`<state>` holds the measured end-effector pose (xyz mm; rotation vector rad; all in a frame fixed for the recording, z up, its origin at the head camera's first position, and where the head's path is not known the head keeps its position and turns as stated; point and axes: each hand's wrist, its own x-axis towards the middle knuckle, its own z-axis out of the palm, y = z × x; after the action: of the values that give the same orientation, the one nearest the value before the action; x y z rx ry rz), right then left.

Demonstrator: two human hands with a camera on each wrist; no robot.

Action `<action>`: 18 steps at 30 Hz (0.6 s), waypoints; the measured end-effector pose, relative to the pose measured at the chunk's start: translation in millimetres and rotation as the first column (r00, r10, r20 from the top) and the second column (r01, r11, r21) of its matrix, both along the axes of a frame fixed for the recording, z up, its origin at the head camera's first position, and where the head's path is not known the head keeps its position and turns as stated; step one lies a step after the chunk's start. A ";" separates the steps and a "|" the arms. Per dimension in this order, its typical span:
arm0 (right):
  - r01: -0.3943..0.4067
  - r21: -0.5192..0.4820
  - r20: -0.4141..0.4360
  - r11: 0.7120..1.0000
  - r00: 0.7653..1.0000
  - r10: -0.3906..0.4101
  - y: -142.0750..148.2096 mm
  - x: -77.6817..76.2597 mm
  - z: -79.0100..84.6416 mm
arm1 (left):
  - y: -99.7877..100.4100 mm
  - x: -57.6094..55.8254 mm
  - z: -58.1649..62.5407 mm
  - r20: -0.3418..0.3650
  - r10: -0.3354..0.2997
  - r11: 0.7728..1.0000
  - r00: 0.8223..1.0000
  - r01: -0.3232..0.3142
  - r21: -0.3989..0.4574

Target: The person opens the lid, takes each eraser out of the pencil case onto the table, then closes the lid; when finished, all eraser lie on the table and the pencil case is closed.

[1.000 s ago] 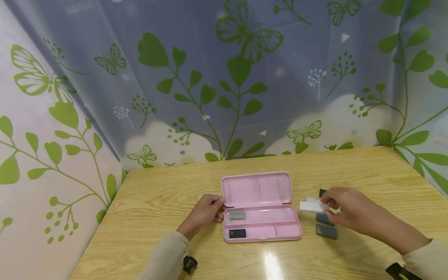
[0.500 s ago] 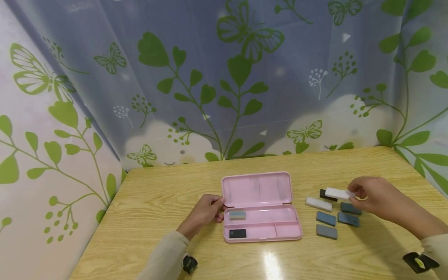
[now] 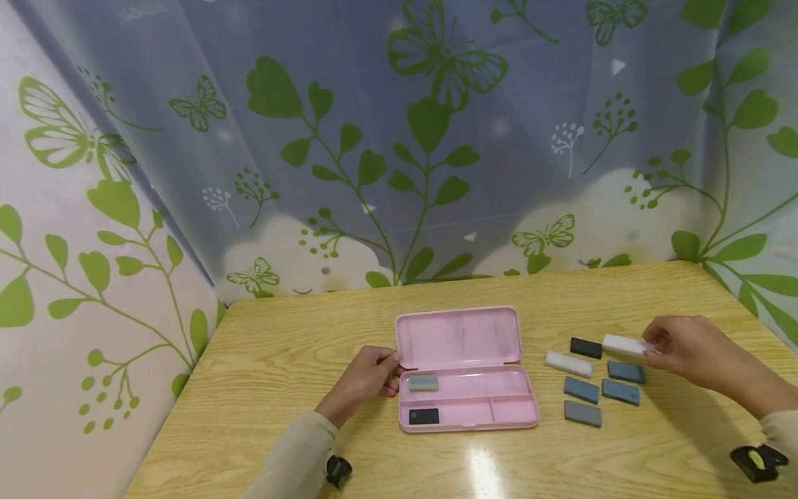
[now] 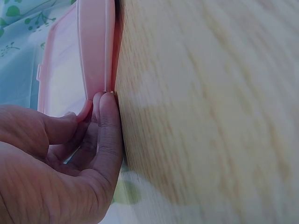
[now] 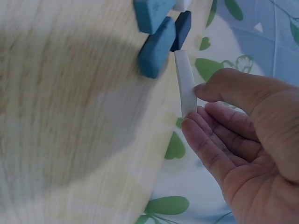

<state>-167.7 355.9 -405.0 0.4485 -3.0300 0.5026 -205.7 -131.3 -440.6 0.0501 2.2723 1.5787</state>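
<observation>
A pink pencil case (image 3: 466, 399) lies with its lid up on the wooden table. At its left side, near the hinge, my left hand (image 3: 368, 378) grips the case; in the left wrist view the thumb is on the lid's edge and the fingertips press the base's side. A striped eraser (image 3: 423, 382) sits in the back compartment, a black eraser (image 3: 424, 416) in the front left one. To the right, my right hand (image 3: 692, 350) pinches a white eraser (image 5: 187, 84) by its end between thumb and fingers, close over the table.
Loose erasers lie right of the case: a black one (image 3: 586, 347), a white one (image 3: 569, 364) and several blue or grey ones, such as a grey eraser (image 3: 582, 414). A patterned curtain (image 3: 349, 138) stands behind the table (image 3: 299, 333).
My right hand has carried the white eraser to the right, from beside the case to past the loose erasers, uncovering them, and lowered it. The left hand and case have stayed put.
</observation>
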 end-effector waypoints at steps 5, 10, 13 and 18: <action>0.005 0.000 0.013 1.000 1.000 -0.005 5.5 -1.1 -4.9 | 0.7 2.3 1.2 -0.012 -0.001 1.000 1.000 0.001 0.004; -0.002 0.000 -0.015 1.000 1.000 0.002 6.5 -1.9 -8.2 | 0.5 1.3 0.5 -0.007 -0.001 1.000 1.000 0.001 0.003; 0.003 0.008 -0.030 1.000 1.000 -0.002 5.3 -2.5 -8.0 | 0.0 0.1 -0.4 -0.003 -0.002 1.000 1.000 0.002 0.001; -0.008 0.017 -0.046 1.000 0.999 0.009 -1.8 -3.4 -5.3 | -0.2 -0.2 -0.1 -0.001 -0.003 1.000 1.000 0.003 -0.006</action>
<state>-171.1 354.1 -410.4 0.4675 -2.9915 0.4607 -205.9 -131.5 -440.7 0.0531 2.2766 1.5711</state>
